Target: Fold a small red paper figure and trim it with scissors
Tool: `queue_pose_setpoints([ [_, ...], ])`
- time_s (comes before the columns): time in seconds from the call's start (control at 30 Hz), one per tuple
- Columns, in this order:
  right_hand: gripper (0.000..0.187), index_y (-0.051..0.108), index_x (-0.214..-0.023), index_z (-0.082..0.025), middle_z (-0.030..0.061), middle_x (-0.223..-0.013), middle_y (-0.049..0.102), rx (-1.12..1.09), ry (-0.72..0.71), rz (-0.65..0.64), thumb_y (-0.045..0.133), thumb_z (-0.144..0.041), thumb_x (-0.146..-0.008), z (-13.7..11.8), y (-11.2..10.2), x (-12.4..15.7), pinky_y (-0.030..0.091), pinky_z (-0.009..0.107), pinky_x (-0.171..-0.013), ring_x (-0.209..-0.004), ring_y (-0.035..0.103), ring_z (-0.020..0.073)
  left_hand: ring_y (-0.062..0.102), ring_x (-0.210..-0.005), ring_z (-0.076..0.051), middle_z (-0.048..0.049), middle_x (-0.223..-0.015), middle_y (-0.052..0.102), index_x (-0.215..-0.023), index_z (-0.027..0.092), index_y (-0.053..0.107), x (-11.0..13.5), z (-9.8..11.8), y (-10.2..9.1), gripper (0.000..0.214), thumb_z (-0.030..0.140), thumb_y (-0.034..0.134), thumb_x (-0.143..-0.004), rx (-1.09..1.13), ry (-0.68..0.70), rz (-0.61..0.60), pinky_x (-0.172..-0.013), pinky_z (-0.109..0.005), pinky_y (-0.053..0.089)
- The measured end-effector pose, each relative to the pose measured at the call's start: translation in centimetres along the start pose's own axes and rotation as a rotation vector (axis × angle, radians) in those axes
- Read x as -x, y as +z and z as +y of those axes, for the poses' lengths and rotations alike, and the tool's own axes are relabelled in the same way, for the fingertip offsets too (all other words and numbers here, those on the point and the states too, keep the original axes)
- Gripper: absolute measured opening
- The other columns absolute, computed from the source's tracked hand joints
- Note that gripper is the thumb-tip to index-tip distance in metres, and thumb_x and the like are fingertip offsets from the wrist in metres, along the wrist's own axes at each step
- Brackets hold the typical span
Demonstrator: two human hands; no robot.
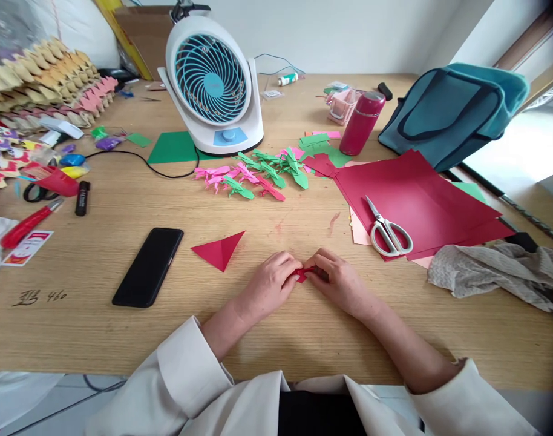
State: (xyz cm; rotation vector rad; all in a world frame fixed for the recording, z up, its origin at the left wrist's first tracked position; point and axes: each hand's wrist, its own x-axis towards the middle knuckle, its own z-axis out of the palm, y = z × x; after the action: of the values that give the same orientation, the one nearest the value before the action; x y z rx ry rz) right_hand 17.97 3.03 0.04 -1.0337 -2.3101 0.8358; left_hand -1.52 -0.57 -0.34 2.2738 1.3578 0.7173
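Observation:
My left hand [271, 280] and my right hand [339, 280] meet at the middle of the wooden table [122, 339]. Both pinch a small folded piece of red paper [303, 274], mostly hidden by the fingers. A red folded paper triangle [218, 249] lies flat just left of my left hand. Farther left rests a black phone [148, 266], face up.
White-handled scissors [388, 230] lie on a stack of red paper sheets [422, 200] at the right. Pink and green folded paper figures [253, 172] sit before a white desk fan [213, 85]. A red bottle [362, 123], a teal bag [453, 112] and a grey cloth [498, 272] are at the right.

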Motion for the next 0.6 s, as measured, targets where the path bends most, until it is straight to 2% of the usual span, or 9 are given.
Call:
queue_pose_setpoints([
  [0.17, 0.012, 0.062, -0.098, -0.02, 0.0069, -0.093, 0.06, 0.113, -0.095, -0.008, 0.052, -0.013, -0.094, 0.0, -0.1, 0.9, 0.049, 0.033, -0.077, -0.086, 0.059, 0.0198, 0.057, -0.101, -0.019, -0.005, -0.106, 0.063, -0.109, 0.019, 0.061, 0.7, 0.1, -0.3, 0.022, 0.009, 0.053, -0.091, -0.055, 0.089, 0.016, -0.092, -0.033, 0.05],
  [0.3, 0.014, 0.062, -0.102, -0.021, 0.0087, -0.098, 0.061, 0.213, -0.159, -0.013, 0.05, -0.016, -0.097, -0.1, -0.2, 1.6, 0.05, 0.036, -0.08, -0.089, 0.059, 0.0213, 0.058, -0.1, -0.019, -0.0066, -0.105, 0.064, -0.114, 0.016, 0.061, 0.9, 0.0, -0.2, 0.026, 0.008, 0.048, -0.093, -0.122, 0.145, 0.03, -0.091, -0.034, 0.052],
  [0.47, 0.016, 0.062, -0.106, -0.018, 0.0105, -0.099, 0.063, 0.328, -0.211, -0.008, 0.048, -0.019, -0.098, -0.5, -0.1, 2.1, 0.051, 0.04, -0.083, -0.092, 0.059, 0.0227, 0.06, -0.097, -0.018, -0.0068, -0.102, 0.064, -0.111, 0.016, 0.062, 1.1, 0.2, -0.1, 0.023, 0.012, 0.043, -0.097, -0.235, 0.183, 0.008, -0.089, -0.034, 0.053],
  [0.6, 0.019, 0.062, -0.111, -0.016, 0.0125, -0.1, 0.064, 0.402, -0.226, -0.019, 0.047, -0.02, -0.099, -0.8, 0.1, 2.4, 0.052, 0.042, -0.083, -0.092, 0.058, 0.0247, 0.061, -0.099, -0.021, -0.0078, -0.106, 0.063, -0.117, 0.015, 0.058, 1.5, 0.4, -0.3, 0.026, 0.011, 0.043, -0.097, -0.336, 0.209, -0.039, -0.091, -0.035, 0.052],
])
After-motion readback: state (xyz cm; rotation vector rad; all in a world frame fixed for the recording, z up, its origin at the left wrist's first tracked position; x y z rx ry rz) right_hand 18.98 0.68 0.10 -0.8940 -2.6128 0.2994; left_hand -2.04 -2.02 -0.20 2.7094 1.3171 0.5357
